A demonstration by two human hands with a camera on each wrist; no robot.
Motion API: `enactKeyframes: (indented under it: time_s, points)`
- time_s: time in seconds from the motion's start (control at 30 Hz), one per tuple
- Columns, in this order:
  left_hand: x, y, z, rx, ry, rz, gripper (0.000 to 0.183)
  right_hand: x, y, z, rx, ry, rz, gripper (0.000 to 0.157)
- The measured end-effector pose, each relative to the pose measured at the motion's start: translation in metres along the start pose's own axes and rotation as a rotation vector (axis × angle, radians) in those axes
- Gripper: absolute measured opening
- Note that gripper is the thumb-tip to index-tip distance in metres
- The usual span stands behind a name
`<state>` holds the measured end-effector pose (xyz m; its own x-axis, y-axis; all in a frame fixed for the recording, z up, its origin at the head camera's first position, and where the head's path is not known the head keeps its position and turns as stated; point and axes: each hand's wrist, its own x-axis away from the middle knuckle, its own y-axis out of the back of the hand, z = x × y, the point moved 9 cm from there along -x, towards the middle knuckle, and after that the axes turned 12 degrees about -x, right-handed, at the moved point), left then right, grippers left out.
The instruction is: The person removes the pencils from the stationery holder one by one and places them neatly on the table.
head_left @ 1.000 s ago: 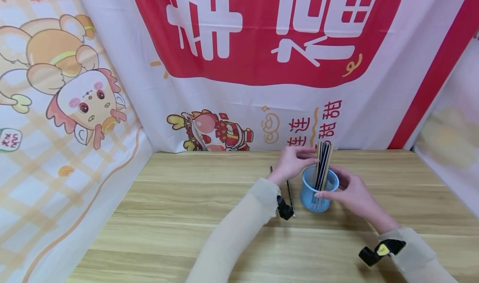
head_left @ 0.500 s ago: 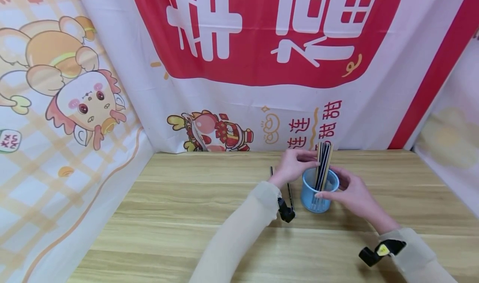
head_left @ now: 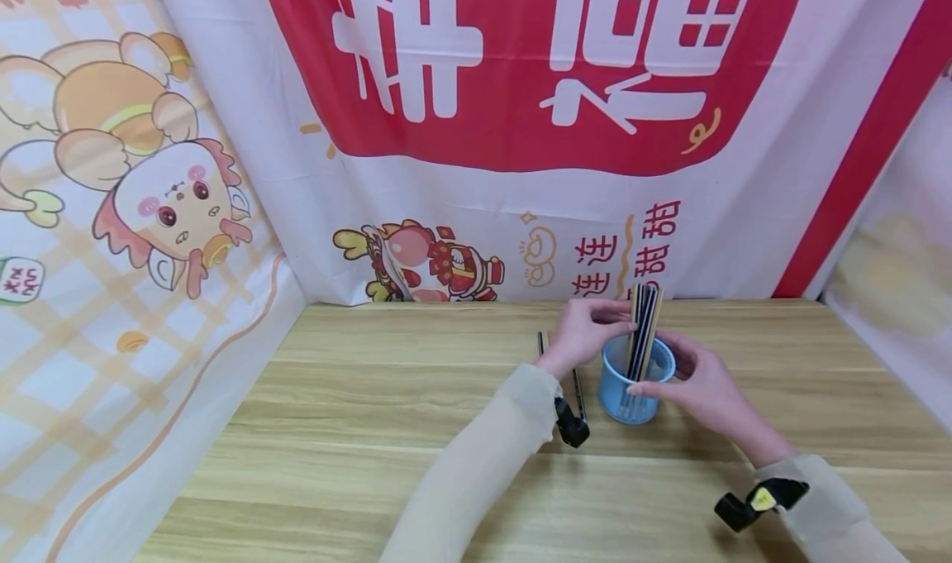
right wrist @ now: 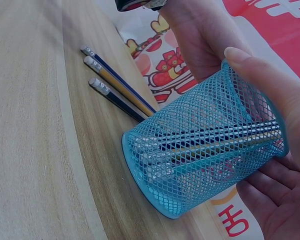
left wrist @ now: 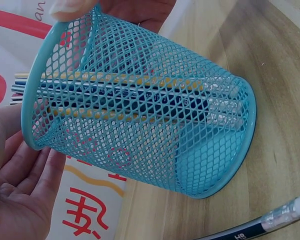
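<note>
A light-blue mesh pencil cup (head_left: 629, 398) stands upright on the wooden table. A bundle of pencils (head_left: 644, 331) leans inside it, eraser ends down, as the left wrist view shows through the mesh. My right hand (head_left: 702, 389) grips the cup near its rim, thumb on the near side and fingers behind. My left hand (head_left: 583, 331) pinches the upper ends of the bundle above the rim; its farther fingers are partly hidden. Left of the cup lie three loose pencils (right wrist: 115, 82), dark blue, yellow and black, partly covered by my left wrist in the head view.
The wooden tabletop (head_left: 335, 431) reaches back to a red and white printed cloth (head_left: 513, 150). Another printed cloth (head_left: 134, 216) borders the left side. A black wrist camera (head_left: 571, 422) hangs below the left sleeve, over the loose pencils.
My left wrist and forearm have shifted slightly to the right and toward me. The right hand and the cup stay put.
</note>
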<state>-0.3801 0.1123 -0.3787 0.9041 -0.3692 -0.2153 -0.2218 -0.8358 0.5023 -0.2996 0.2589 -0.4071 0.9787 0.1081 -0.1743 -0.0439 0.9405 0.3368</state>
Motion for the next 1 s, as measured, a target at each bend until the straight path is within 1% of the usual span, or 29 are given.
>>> enactKeyframes:
  time_s: [0.13, 0.33, 0.5, 0.57, 0.67, 0.8, 1.0]
  points:
    - [0.0, 0.0, 0.001, 0.008, -0.003, -0.006, 0.027, 0.0, 0.001, 0.0, 0.011, 0.005, -0.003, 0.089]
    - [0.002, 0.003, 0.0, -0.014, -0.007, -0.021, 0.026, 0.001, 0.001, -0.001, 0.023, 0.001, -0.003, 0.092]
    - [0.003, 0.006, 0.001, 0.002, 0.013, -0.045, 0.031, 0.001, 0.001, -0.002, 0.024, -0.008, -0.002, 0.093]
    - [0.003, 0.006, 0.002, 0.028, 0.024, -0.055, 0.035, 0.001, 0.002, -0.002, 0.024, -0.011, -0.003, 0.094]
    - [0.003, 0.008, 0.003, 0.106, 0.037, -0.07, 0.038, 0.001, 0.001, -0.002, 0.024, -0.012, -0.003, 0.094]
    - [0.002, 0.011, 0.001, 0.203, 0.036, -0.093, 0.033, 0.0, 0.002, -0.002, 0.021, -0.009, -0.004, 0.094]
    - [0.002, 0.019, -0.004, 0.269, 0.011, -0.108, 0.03, -0.001, 0.002, -0.003, 0.022, -0.005, -0.005, 0.095]
